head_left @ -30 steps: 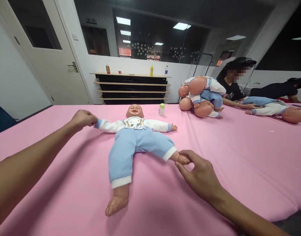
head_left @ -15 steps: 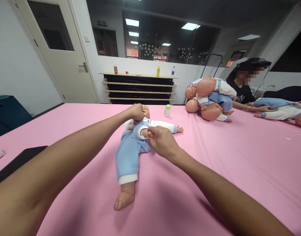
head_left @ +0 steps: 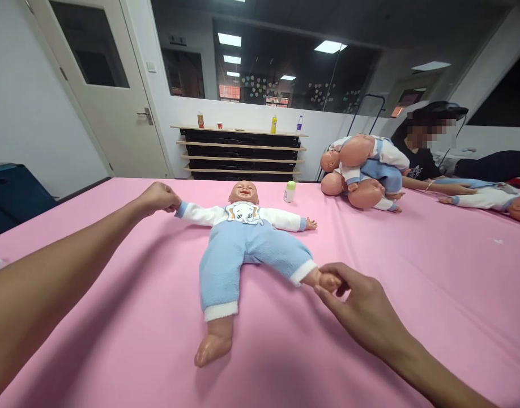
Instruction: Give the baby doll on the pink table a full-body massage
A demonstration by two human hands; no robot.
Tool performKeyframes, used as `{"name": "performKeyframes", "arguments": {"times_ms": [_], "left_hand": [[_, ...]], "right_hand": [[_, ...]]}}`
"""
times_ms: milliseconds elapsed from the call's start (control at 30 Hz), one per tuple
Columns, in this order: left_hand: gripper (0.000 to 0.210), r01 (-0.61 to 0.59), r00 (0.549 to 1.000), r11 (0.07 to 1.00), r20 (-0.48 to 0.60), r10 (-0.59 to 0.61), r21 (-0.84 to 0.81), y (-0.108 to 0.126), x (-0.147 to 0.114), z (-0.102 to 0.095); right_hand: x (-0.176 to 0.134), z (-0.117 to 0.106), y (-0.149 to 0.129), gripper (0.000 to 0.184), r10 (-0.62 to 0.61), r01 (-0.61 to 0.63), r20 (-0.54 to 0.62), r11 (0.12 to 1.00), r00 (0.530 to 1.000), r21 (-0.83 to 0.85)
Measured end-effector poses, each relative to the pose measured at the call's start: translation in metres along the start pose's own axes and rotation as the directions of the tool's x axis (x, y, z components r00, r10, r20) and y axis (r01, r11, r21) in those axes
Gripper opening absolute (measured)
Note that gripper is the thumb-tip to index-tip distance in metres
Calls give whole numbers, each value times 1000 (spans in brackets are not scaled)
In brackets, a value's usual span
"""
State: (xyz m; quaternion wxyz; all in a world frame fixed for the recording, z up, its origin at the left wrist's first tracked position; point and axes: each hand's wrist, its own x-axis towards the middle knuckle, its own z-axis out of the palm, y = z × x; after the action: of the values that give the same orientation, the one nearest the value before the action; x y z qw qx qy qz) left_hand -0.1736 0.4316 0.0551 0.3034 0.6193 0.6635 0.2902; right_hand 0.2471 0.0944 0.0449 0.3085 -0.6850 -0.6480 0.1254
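A baby doll point(head_left: 243, 243) in light blue trousers and a white top with an elephant face lies on its back on the pink table cover point(head_left: 166, 340), head at the far side. My left hand point(head_left: 161, 198) is closed around the doll's hand on the left, and that arm is stretched out sideways. The fingers of my right hand point(head_left: 359, 300) grip the doll's foot on the right, holding the leg out to the side. Its other leg points toward me, bare foot on the cover. Beyond the doll's outstretched right-side arm stands a small white bottle with a green cap point(head_left: 289, 191).
Several dolls point(head_left: 364, 170) are piled at the back right. Beside them a person point(head_left: 417, 153) touches another doll point(head_left: 489, 198) lying on the cover. A low shelf point(head_left: 243, 145) with bottles stands against the far wall. A dark teal case point(head_left: 17, 195) is at the left.
My left hand has drawn the doll's arm out to the left, away from its head. My right hand has brought the raised leg down and out to the right. The doll's face and chest now show.
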Motion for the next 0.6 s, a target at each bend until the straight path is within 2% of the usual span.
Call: {"name": "performKeyframes", "arguments": {"times_ms": [67, 133, 200, 267, 333, 433, 533, 600], "left_hand": [[37, 63, 997, 998, 53, -61, -23, -32, 3, 6], [39, 89, 993, 995, 80, -86, -41, -52, 2, 12], [40, 90, 993, 995, 84, -86, -47, -59, 1, 16], [40, 80, 993, 996, 90, -77, -38, -56, 0, 14], [40, 60, 994, 998, 90, -58, -21, -41, 0, 9], [38, -24, 997, 1000, 77, 24, -4, 2, -1, 3], [38, -170, 980, 985, 104, 167, 19, 62, -12, 12], [37, -253, 960, 964, 144, 239, 88, 101, -25, 31]], "right_hand": [[-11, 9, 13, 22, 101, -102, 102, 995, 990, 6], [-17, 19, 20, 23, 152, -156, 165, 988, 975, 11], [-19, 27, 24, 22, 162, -167, 179, 986, 970, 12], [-17, 29, 25, 21, 149, -151, 164, 988, 975, 4], [-13, 23, 23, 20, 101, -101, 105, 995, 989, -10], [1, 8, 11, 19, -54, 49, -91, 997, 994, -53], [25, -4, -12, 18, -246, 226, -249, 968, 937, -107], [44, -3, -31, 16, -350, 328, -261, 937, 900, -124]]}}
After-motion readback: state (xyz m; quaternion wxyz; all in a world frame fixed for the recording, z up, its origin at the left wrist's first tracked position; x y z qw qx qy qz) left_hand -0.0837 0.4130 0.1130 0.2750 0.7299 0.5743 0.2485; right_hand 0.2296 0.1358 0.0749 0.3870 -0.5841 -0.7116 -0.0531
